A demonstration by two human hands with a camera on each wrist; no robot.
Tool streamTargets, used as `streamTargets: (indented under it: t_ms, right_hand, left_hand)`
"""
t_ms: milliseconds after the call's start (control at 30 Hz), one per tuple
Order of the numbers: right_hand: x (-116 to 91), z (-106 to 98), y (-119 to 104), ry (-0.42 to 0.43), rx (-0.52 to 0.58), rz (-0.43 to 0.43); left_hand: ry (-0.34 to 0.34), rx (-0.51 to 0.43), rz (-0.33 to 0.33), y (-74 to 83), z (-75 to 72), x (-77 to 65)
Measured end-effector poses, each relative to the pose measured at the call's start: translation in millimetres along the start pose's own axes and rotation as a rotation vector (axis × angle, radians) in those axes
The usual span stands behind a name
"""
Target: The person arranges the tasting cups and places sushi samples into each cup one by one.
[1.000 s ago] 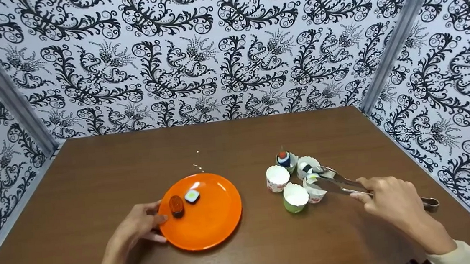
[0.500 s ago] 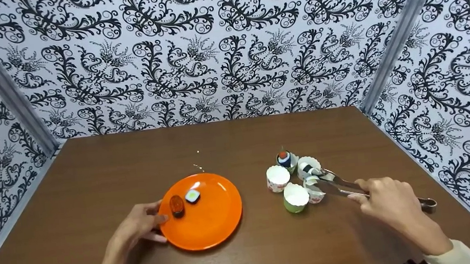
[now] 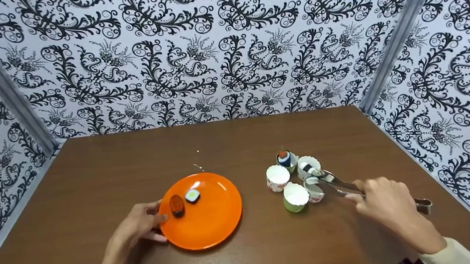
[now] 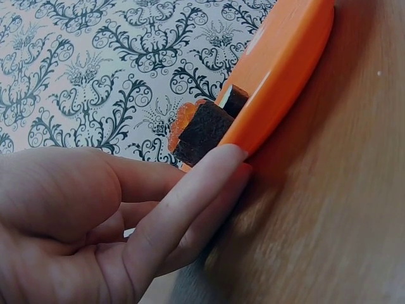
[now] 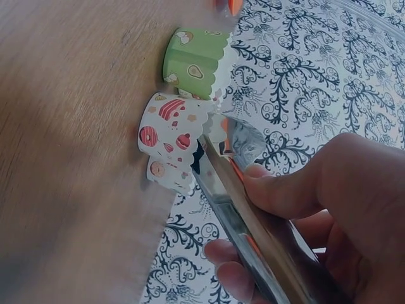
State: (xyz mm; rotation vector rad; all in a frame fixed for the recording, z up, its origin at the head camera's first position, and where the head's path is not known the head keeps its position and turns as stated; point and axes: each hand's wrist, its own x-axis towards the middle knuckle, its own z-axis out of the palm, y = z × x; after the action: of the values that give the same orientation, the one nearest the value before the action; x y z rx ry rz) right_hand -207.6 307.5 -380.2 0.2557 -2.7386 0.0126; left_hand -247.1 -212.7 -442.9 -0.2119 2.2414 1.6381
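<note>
Left hand pinches the orange plate at 9 o'clock; right hand grips metal tongs — likely stiff, slick, best held mid-shaft — tips at a probably crushable paper cup.

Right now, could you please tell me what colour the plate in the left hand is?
The plate is glossy orange, seen best in the head view.

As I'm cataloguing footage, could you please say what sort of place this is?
Probably a staged booth: black-and-white scroll-patterned panels, with straight grey corner strips, stand on three sides of a brown wood-grained table.
</note>
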Motion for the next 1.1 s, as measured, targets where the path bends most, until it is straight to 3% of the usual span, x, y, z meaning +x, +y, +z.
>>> streamTargets:
  t_ms: [500, 800, 1100]
  right_hand:
    - [0.3, -6.3, 0.6, -0.067, 0.012, 0.052]
    - [0.5, -10.1, 0.9, -0.014, 0.048, 0.105]
    - [0.1, -7.2, -2.7, 0.034, 0.059, 0.089]
  left_hand:
    - [0.014, 0.038, -0.029, -1.0, -0.3, 2.4]
    - [-0.017, -0.007, 0.018, -1.1, -1.4, 0.4]
    - [-0.005, -0.005, -0.009, -0.9, 0.3, 0.4]
